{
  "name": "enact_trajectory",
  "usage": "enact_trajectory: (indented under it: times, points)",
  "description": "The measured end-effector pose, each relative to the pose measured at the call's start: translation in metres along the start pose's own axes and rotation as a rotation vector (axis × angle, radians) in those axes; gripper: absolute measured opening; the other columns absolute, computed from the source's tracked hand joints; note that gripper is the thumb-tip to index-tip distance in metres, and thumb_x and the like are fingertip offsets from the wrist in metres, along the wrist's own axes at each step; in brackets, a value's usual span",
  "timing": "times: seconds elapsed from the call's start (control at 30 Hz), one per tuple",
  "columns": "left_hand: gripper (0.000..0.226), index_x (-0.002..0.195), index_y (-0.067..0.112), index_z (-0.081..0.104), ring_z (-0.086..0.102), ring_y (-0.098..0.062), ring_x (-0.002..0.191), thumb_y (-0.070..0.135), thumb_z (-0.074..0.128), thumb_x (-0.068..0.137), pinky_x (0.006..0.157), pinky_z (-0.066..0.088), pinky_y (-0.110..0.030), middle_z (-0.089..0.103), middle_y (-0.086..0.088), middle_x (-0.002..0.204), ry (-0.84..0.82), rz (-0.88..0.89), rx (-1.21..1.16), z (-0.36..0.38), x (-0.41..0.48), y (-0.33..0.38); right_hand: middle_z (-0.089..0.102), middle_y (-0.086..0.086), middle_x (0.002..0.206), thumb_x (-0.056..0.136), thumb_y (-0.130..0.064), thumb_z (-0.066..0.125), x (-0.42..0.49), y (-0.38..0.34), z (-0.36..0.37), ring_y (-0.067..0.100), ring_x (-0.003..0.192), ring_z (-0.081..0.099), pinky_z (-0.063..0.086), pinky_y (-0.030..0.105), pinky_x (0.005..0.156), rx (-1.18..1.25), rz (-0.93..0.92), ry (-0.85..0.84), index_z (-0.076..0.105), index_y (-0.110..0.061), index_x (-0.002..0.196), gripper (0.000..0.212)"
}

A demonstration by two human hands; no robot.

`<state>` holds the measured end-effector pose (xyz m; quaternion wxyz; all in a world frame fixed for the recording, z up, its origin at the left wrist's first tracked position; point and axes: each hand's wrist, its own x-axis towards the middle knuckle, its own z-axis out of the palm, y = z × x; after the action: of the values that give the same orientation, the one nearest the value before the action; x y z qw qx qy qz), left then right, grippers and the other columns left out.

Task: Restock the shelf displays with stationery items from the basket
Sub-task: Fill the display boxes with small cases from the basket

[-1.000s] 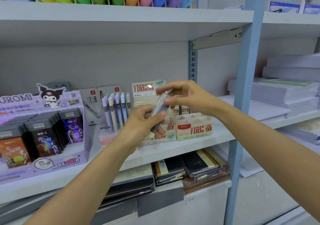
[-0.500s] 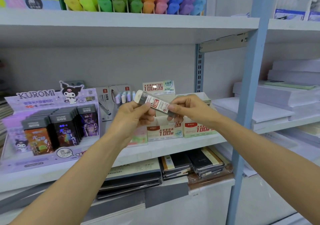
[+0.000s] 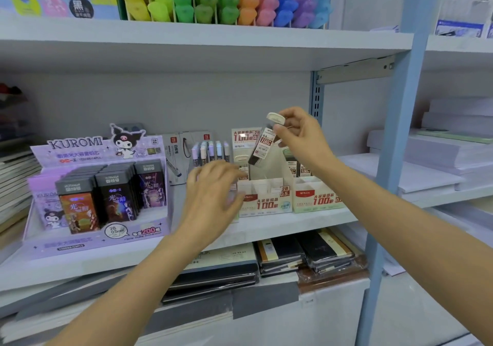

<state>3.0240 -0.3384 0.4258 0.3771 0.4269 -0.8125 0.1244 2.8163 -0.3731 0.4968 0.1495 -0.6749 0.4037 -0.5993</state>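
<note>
Middle shelf [image 3: 306, 224]: right hand [image 3: 301, 134] is pinching a lead refill case [image 3: 262, 145], tilted above the white display box [image 3: 269, 204]; left hand [image 3: 210, 193] is hovering nearby, fingers relaxed

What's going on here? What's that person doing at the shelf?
A person is restocking a stationery shelf. The right hand pinches a small lead case near its cap, tilted over the white display box. The left hand hovers open in front of the shelf, holding nothing.
</note>
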Motion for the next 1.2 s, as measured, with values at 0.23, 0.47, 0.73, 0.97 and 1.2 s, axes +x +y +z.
enact_trajectory:
  times: [0.23, 0.47, 0.73, 0.97, 1.2]
  points:
    - [0.052, 0.137, 0.022, 0.052, 0.037, -0.022, 0.138, 0.025, 0.063, 0.087, 0.115, 0.015, -0.048, 0.038, -0.003, 0.152, -0.117, 0.096, 0.191, 0.012, -0.016, -0.008, 0.068, 0.002, 0.1, 0.094, -0.014, 0.06, 0.003, 0.028, 0.015, 0.017, 0.084, 0.069, 0.059, 0.04, 0.077, -0.26, 0.031, -0.025, 0.056, -0.02, 0.103, 0.011]
    - [0.056, 0.142, 0.024, 0.046, 0.032, -0.022, 0.14, 0.027, 0.06, 0.088, 0.116, 0.014, -0.047, 0.029, -0.002, 0.156, -0.133, 0.101, 0.249, 0.014, -0.016, -0.009, 0.067, 0.003, 0.095, 0.096, -0.014, 0.057, 0.018, 0.031, 0.029, 0.014, 0.077, 0.069, 0.06, 0.038, 0.075, -0.419, -0.023, -0.125, 0.057, -0.018, 0.105, 0.01]
    - [0.058, 0.146, 0.026, 0.038, 0.025, -0.019, 0.142, 0.029, 0.055, 0.091, 0.117, 0.009, -0.043, 0.021, 0.001, 0.159, -0.137, 0.106, 0.262, 0.015, -0.016, -0.01, 0.066, 0.009, 0.098, 0.095, -0.013, 0.059, 0.02, 0.036, 0.025, 0.021, 0.081, 0.07, 0.06, 0.034, 0.073, -0.451, 0.025, -0.245, 0.052, -0.019, 0.11, 0.017]
    - [0.061, 0.15, 0.03, 0.029, 0.014, -0.016, 0.146, 0.035, 0.05, 0.093, 0.118, 0.003, -0.043, 0.008, 0.005, 0.162, -0.18, 0.098, 0.283, 0.015, -0.017, -0.012, 0.062, 0.0, 0.104, 0.093, -0.009, 0.061, 0.014, 0.047, 0.037, 0.016, 0.097, 0.061, 0.049, 0.023, 0.08, -0.66, -0.03, -0.197, 0.063, -0.016, 0.107, 0.016]
    - [0.054, 0.138, 0.019, 0.051, 0.019, -0.031, 0.146, 0.018, 0.062, 0.085, 0.118, 0.01, -0.045, 0.034, -0.008, 0.155, 0.043, 0.126, 0.172, 0.017, -0.058, -0.009, 0.062, -0.002, 0.105, 0.096, -0.018, 0.056, -0.042, 0.012, 0.036, 0.009, 0.088, 0.059, 0.051, 0.025, 0.079, -0.45, -0.297, -0.082, 0.064, -0.014, 0.112, 0.018]
